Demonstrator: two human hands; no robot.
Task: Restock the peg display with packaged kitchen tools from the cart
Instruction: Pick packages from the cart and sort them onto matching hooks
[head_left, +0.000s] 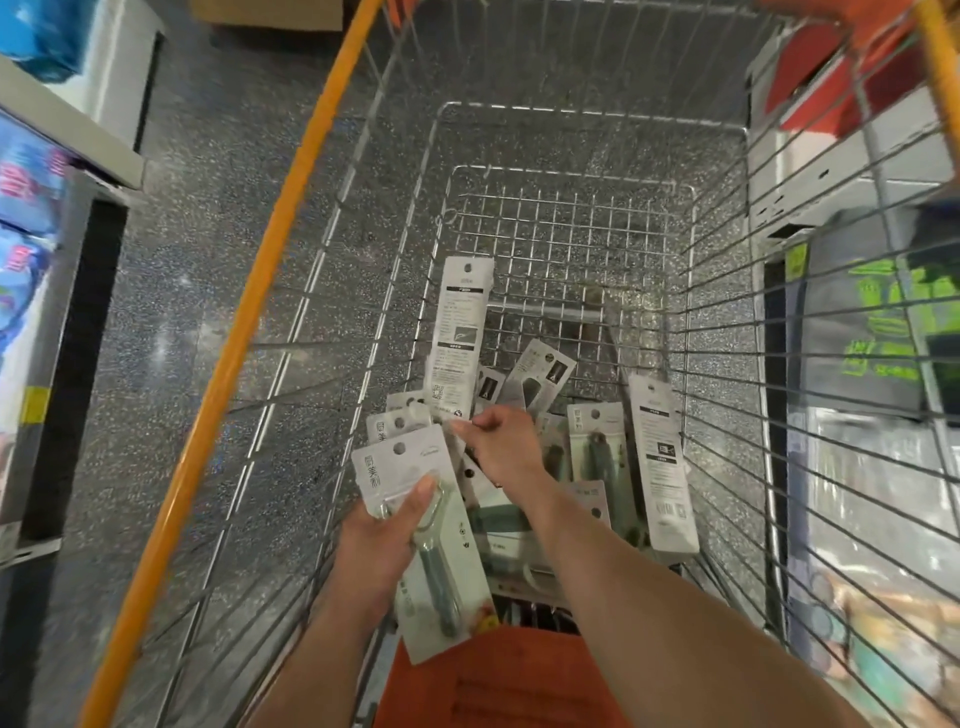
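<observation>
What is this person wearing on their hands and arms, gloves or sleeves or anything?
Nothing that shows. The left hand and right hand are bare, with no gloves and no rings in view. The left forearm and right forearm are bare too: no sleeve, watch or bracelet appears before the picture's edge.

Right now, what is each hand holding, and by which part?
Left hand grips a peeler pack at mid-card, thumb in front. Right hand seems to pinch the bottom edge of a tall pack.
</observation>
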